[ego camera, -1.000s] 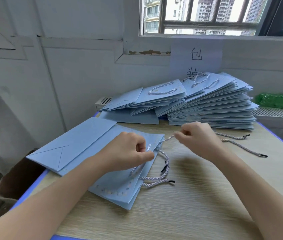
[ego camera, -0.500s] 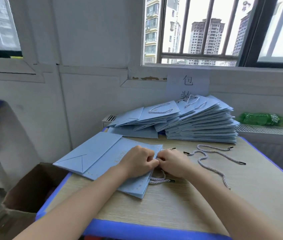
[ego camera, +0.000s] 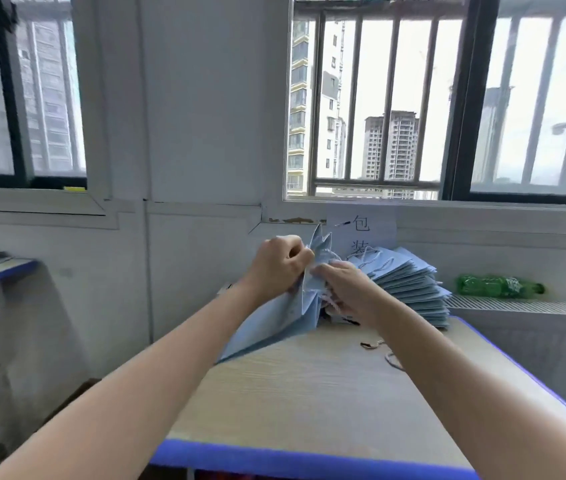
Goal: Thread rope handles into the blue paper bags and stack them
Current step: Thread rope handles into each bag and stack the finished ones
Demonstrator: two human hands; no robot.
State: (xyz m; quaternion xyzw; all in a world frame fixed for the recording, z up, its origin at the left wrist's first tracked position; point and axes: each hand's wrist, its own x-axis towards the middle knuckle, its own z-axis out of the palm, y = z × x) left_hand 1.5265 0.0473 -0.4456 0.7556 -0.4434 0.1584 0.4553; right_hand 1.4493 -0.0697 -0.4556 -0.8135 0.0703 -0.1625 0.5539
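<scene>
Both hands have lifted the bag [ego camera: 288, 320] off the table [ego camera: 309, 393], where it lay flat half a second ago. My left hand [ego camera: 276, 266] pinches its top edge; my right hand [ego camera: 343, 289] curls round the other side. It hangs tilted before the stack [ego camera: 409, 285]. Threading looks finished, I judge; stacking comes next.

Both arms reach forward, left hand [ego camera: 279, 263] and right hand [ego camera: 343, 289] curled, raised together.

We're seeing two hands, left hand [ego camera: 279, 263] and right hand [ego camera: 347, 289], gripping one blue bag [ego camera: 288, 323]. We're also counting one stack of bags [ego camera: 409, 285], too many to number, one green bottle [ego camera: 496, 286] and one table [ego camera: 309, 403].
</scene>
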